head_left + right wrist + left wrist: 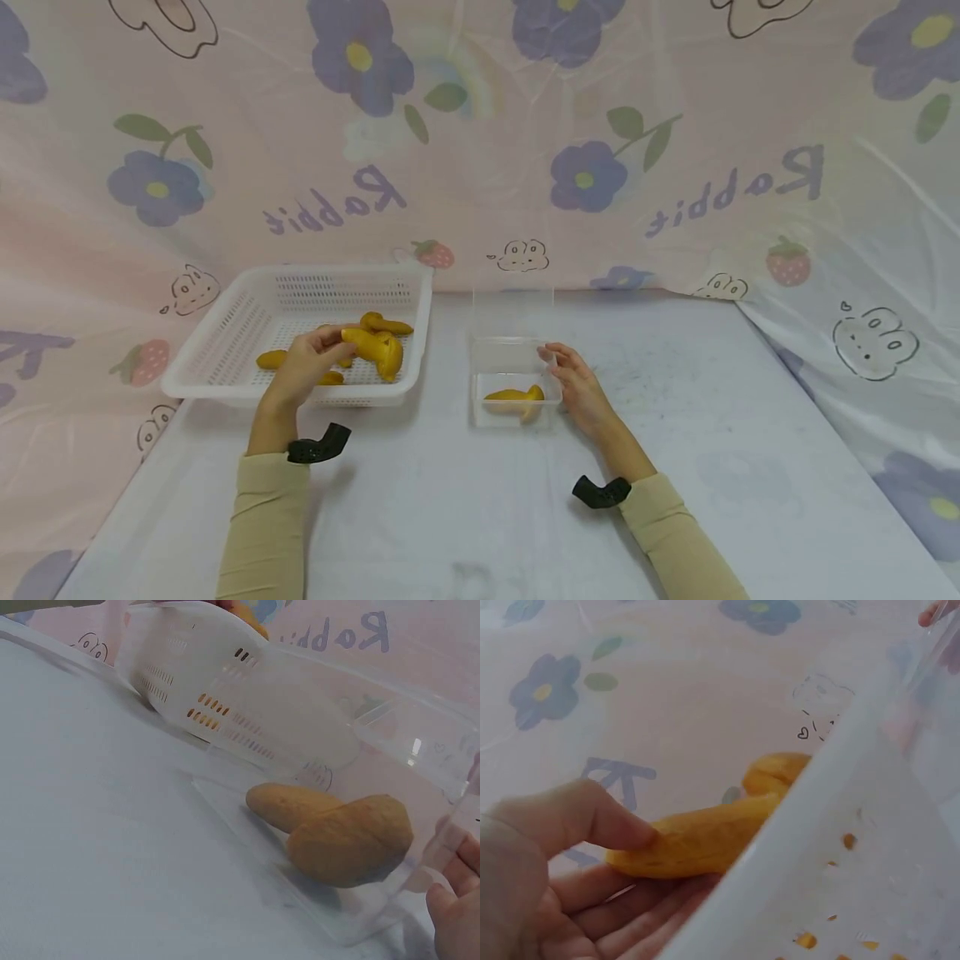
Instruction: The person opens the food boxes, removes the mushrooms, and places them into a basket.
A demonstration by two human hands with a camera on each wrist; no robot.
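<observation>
Two hands worked on the bench (465, 500), and the white basket (225, 350) served as the mark for everything else. That perforated basket sat on the left part of the bench, close to the flowered cloth backdrop (480, 125). Inside it, toward its near left, lay a loose yellow-brown piece (272, 359), and another piece (386, 324) rested toward its far right wall. The left hand (303, 367) reached into the basket over its near rim; its grip was closed round a curved yellow-brown piece (375, 348), thumb on top and fingers (622, 915) underneath, as the left wrist view showed plainly. That held piece (705, 840) hung above the basket floor, near the basket's right wall.

Just to the right of the basket, apart from it, stood a clear plastic box (513, 383) with its clear lid (513, 312) standing upright at the back. On the box floor lay two yellow-brown pieces (516, 397) touching each other, one plump and one slimmer, seen close in the right wrist view (330, 825). The right hand (581, 387) rested at the box's side farthest from the basket, its fingers (454, 915) lightly bent and touching the clear wall; it enclosed nothing. Both forearms wore beige sleeves (262, 525) with a black camera mount (318, 446) at each wrist.
</observation>
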